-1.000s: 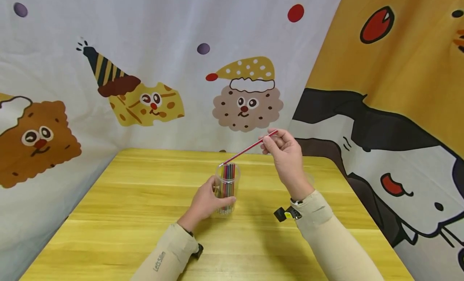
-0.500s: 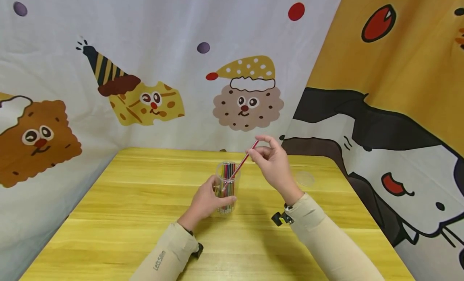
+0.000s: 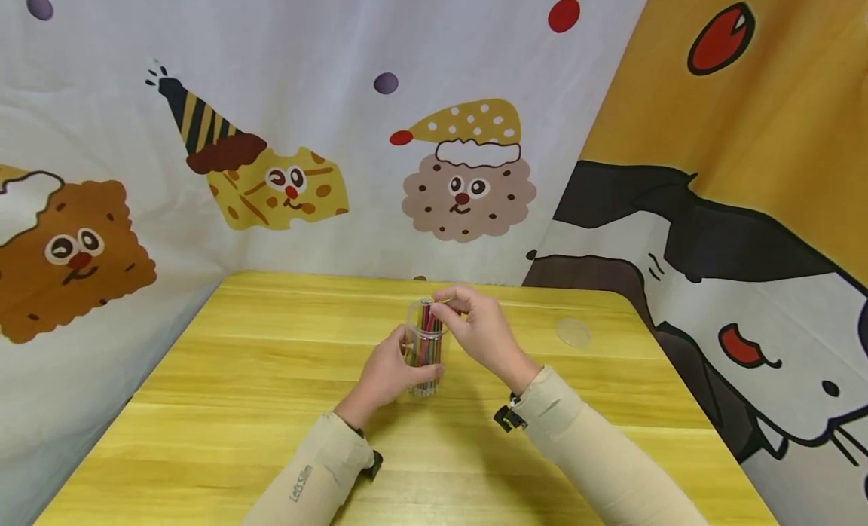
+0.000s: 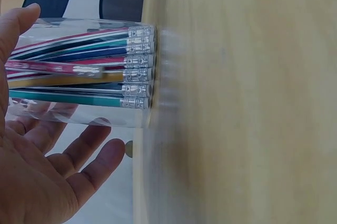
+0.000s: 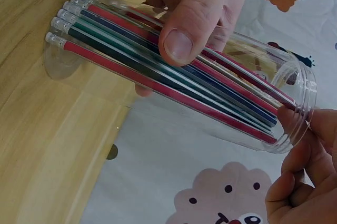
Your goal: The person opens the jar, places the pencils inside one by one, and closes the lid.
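A clear plastic jar (image 3: 410, 313) stands upright on the table, filled with several striped pencils (image 5: 131, 75) whose eraser ends point down. My left hand (image 3: 388, 369) grips the jar's side, thumb across the front; in the left wrist view the other fingers of that hand (image 4: 47, 182) are spread. At the jar's mouth, my right hand (image 3: 483, 336) pinches the top of a red pencil (image 4: 52, 67). In the left wrist view this pencil's eraser end is blurred and above the jar's bottom, over the other pencils. In the right wrist view the fingertips sit inside the rim.
A round clear lid (image 3: 573, 332) lies on the wooden table (image 3: 271, 435), to the right of the jar. A printed cloth (image 3: 305, 74) with cartoon figures hangs behind the table and along its right side.
My right hand has swung the red pencil from slanting over the rim to steeper and lowered it into the jar, moving left and down. The left hand stays on the jar.
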Demonstrator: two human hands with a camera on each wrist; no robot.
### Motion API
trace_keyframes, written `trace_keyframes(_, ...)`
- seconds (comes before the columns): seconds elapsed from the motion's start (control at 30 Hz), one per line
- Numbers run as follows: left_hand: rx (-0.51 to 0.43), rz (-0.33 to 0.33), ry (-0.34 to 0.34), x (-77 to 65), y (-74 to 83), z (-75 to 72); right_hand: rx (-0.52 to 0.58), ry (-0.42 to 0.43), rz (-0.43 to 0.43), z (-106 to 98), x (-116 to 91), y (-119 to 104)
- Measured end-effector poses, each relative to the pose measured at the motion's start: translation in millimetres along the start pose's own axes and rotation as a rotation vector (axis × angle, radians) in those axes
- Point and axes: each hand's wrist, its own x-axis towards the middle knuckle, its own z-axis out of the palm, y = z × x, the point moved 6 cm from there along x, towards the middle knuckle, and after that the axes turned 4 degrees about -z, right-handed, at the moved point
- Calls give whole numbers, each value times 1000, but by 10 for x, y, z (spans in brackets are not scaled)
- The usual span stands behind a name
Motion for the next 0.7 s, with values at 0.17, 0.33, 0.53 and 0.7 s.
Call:
trace_keyframes(0.17,-8,-4,-4,3,6,6,-75,-14,-49,39,10,-21)
trace_keyframes(0.33,-17,-3,-5,10,0,4,-111,-4,-9,37,24,0)
trace_keyframes(0.53,-20,-6,-4,7,-1,7,-122,12,21,24,21,32)
trace_keyframes(0.7,-28,-11,-11,-6,-3,1,-232,13,-62,10,33,-39)
